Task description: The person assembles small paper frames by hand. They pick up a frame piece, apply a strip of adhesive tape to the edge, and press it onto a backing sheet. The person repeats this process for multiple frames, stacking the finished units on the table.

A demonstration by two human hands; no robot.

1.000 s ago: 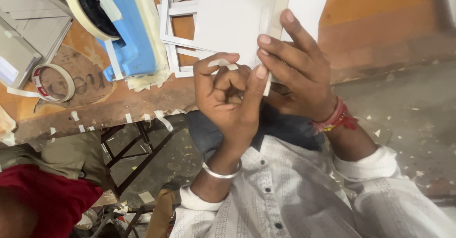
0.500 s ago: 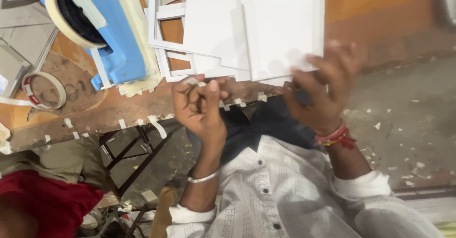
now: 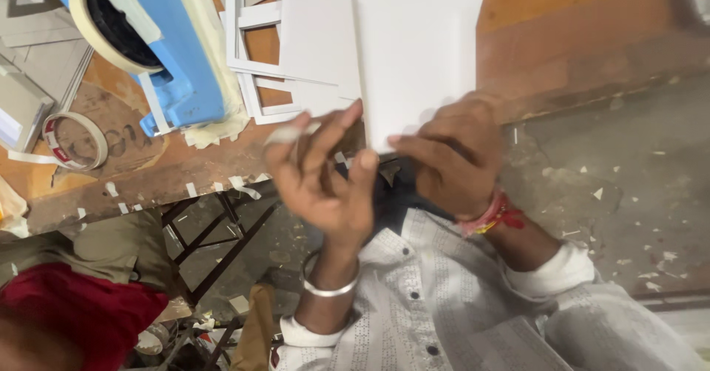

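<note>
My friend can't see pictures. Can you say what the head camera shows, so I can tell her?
The right hand holds a white card at a wooden table's edge, while the left hand has a bit of tape on a finger. A blue tape dispenser sits nearby.

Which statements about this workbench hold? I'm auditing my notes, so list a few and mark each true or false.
1. The right hand grips the lower edge of the white sheet. True.
2. The blue tape dispenser lies to the right of that sheet. False: it lies to its left.
3. The left hand has a silver bangle at its wrist. True.
4. The red thread is tied on the left wrist. False: it is on the right wrist.
</note>
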